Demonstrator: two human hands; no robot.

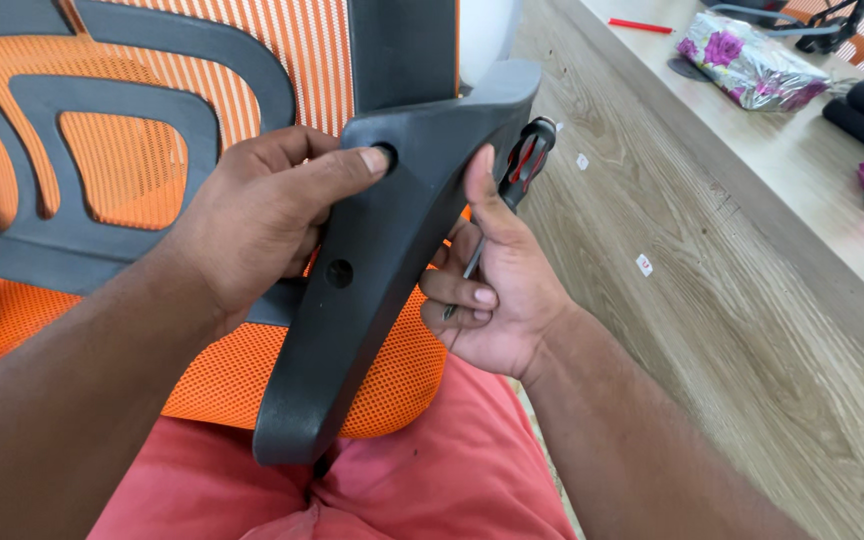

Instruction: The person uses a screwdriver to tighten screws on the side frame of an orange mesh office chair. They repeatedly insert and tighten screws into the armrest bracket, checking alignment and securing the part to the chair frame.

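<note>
Head view: left hand (252, 215) clasping grey chair armrest (372, 260), thumb at its upper hole; right hand (497, 300) gripping screwdriver (512, 190) behind it.

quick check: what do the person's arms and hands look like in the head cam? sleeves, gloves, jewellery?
Both forearms are bare all the way to the frame edge: no sleeves in view. The left hand and right hand wear no gloves, and no rings, watch or wristband show. Fingernails are short and unpainted. No markings visible.
</note>
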